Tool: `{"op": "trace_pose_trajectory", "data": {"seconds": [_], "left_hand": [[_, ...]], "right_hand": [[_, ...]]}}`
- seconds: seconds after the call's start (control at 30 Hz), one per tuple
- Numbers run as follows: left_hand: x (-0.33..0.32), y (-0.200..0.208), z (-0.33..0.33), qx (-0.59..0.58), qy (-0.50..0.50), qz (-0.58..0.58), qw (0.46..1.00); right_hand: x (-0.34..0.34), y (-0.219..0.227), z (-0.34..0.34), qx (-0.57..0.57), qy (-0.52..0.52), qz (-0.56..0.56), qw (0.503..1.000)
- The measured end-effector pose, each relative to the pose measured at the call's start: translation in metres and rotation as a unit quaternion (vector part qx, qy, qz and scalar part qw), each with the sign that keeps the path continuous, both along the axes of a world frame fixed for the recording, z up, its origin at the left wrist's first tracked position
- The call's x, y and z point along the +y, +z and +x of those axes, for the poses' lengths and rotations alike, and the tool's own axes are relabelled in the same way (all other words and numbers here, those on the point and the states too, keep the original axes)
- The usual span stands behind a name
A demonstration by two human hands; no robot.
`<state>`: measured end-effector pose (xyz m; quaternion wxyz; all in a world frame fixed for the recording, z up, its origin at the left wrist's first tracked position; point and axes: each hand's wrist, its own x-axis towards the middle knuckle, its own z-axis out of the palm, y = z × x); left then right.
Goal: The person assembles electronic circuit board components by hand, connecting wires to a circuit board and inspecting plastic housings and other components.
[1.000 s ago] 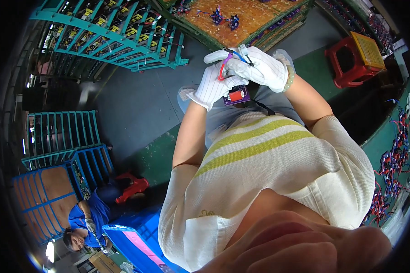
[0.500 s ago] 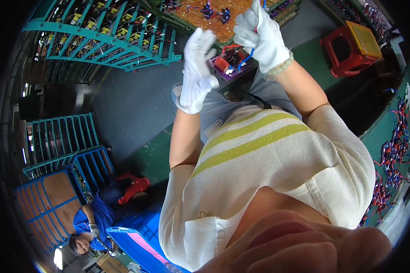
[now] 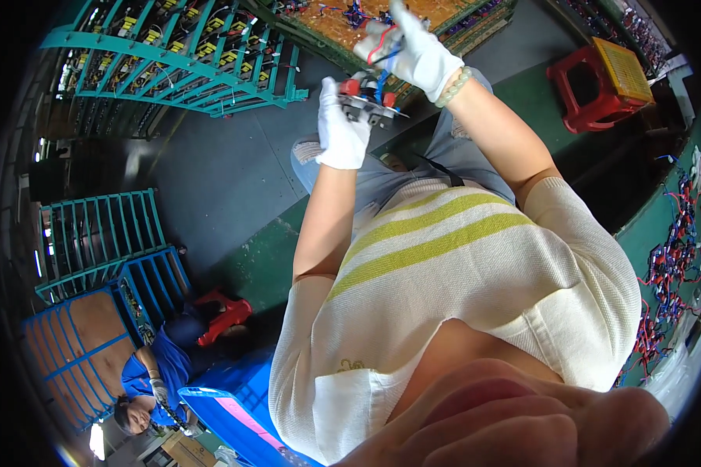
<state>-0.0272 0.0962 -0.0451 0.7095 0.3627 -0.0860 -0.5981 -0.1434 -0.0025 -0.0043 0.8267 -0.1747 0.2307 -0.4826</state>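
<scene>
The gloved left hand (image 3: pixel 343 128) grips a small electrical part (image 3: pixel 368 107) from below to steady it, while the gloved right hand (image 3: pixel 409 50) pinches its red and blue wires (image 3: pixel 382 56) upward, keeping them taut.

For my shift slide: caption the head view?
White-gloved left hand holds a small wired assembly; right hand pulls its red and blue wires.

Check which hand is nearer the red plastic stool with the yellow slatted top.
Right. The right hand in its white glove, pinching red and blue wires, lies closer to the stool; the left hand holds the small assembly farther away.
</scene>
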Motion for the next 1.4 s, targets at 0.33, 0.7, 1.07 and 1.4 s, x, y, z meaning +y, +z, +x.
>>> {"op": "trace_pose_trajectory", "data": {"seconds": [0.33,0.7,1.07,1.4], "left_hand": [[-0.001,-0.017,0.025,-0.096,-0.025,0.006,0.995],[0.021,0.036,-0.011,-0.518,0.046,-0.056,0.852],[0.029,0.039,-0.017,-0.62,0.145,-0.032,0.77],[0.037,0.041,-0.022,-0.524,0.139,0.028,0.84]], "right_hand": [[0.056,-0.043,0.001,0.553,-0.053,-0.592,0.584],[0.043,-0.042,-0.012,0.5,-0.165,-0.689,0.499],[0.047,-0.036,-0.016,0.392,-0.206,-0.679,0.585],[0.056,-0.033,-0.016,0.357,-0.146,-0.532,0.753]]}}
